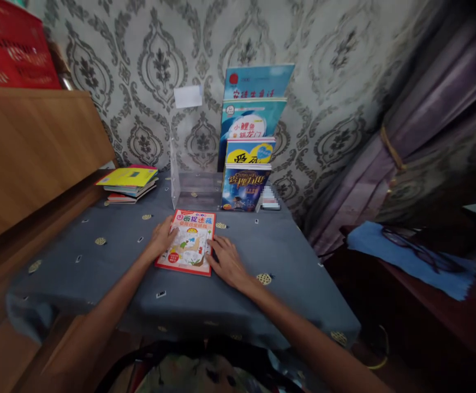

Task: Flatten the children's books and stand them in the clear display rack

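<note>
A thin red-bordered children's book (189,243) lies flat on the grey-blue tablecloth (111,273) in front of me. My left hand (162,237) rests on the book's left edge, its fingers stretched over the cover. At the book's lower right edge lies my right hand (226,262), fingers spread and touching the side of the book. Neither hand lifts the book.
A clear acrylic display rack (192,185) behind the book holds several upright books (248,142) on its right side. A small stack of books (129,183) sits at the table's far left. A wooden headboard (29,153) is left, purple curtains (426,125) right.
</note>
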Demonstrator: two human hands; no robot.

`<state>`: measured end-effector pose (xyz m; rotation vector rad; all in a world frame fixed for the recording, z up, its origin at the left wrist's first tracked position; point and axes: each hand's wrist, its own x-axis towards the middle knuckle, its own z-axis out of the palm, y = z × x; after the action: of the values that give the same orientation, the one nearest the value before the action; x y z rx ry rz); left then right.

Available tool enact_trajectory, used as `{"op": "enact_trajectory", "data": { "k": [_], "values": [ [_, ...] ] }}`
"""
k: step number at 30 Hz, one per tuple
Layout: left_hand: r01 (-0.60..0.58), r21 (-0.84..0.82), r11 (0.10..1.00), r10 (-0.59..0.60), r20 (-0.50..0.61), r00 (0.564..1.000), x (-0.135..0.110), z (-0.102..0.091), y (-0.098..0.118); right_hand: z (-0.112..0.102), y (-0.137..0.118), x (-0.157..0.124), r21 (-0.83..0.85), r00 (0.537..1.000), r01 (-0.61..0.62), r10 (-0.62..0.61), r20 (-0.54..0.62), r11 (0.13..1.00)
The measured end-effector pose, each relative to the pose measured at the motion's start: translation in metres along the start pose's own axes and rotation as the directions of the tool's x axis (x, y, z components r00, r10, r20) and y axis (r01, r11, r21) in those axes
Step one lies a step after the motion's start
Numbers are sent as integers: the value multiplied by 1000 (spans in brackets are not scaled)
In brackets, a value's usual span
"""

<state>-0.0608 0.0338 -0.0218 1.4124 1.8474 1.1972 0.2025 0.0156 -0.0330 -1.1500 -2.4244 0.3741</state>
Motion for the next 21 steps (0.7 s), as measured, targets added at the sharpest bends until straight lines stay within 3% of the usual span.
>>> {"op": "enact_trajectory", "data": {
  "k": [2,4,10,14,17,19,21],
  "values": [
    [120,-255,959,-131,-27,991,10,4,-4,5,4,5,7,999,11,-11,-45,1000],
    [188,-373,908,-199,11,980,15,8,-6,10,9,7,23,994,46,-43,-101,999],
    [283,-558,780,-218,181,959,11,10,-1,16,20,5,146,975,66,-33,-218,987],
    [308,-713,630,-179,252,951,2,5,11,20,25,11,323,956,56,43,-292,945],
    [278,-769,575,-146,238,960,-2,5,24,23,29,26,579,958,15,153,-241,815],
    [224,-789,572,-127,185,975,-3,6,37,19,29,40,734,961,-26,219,-169,678],
    [122,-804,582,-69,100,993,-1,6,53,10,24,54,799,949,-7,254,-184,601]
  ]
}}
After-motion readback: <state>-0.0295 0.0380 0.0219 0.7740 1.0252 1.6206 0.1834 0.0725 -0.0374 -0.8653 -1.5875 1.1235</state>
